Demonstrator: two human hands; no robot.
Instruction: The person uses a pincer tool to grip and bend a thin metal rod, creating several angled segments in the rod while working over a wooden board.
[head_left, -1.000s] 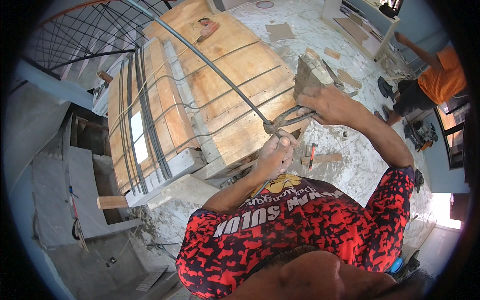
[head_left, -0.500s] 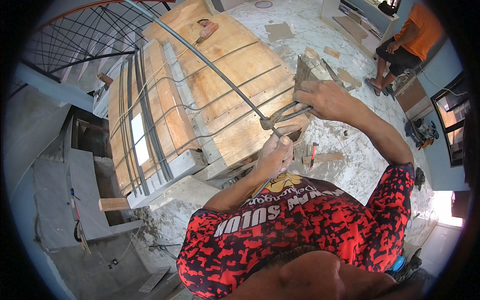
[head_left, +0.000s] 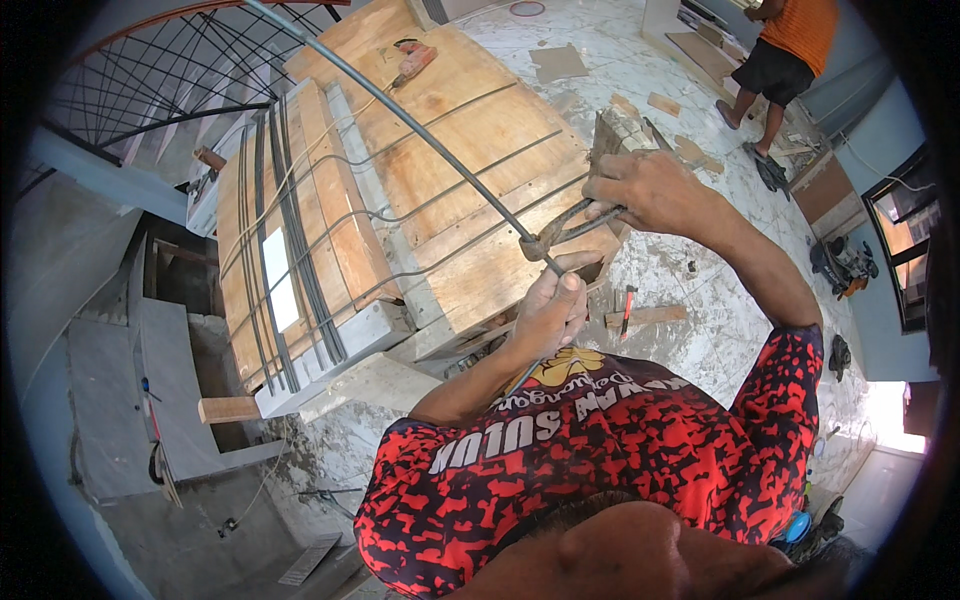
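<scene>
A long grey metal rod runs diagonally from the upper left over a plywood platform toward my chest. My left hand is closed on it just below the jaws of a dark pair of pliers or cutters. My right hand holds that tool's handles from the upper right, fingers wrapped round them, while the jaws sit on the rod near the platform's edge. Bundled dark rods, cross rods and a white sheet lie on the platform.
A red power drill lies at the back. A worker in orange stands upper right. A hammer, wood scraps and a dark machine are on the floor. A dark railing runs upper left.
The pliers and my right hand have shifted slightly left and up since one second ago. My left hand stays on the rod. The worker in orange has moved farther up and away, toward the back.
</scene>
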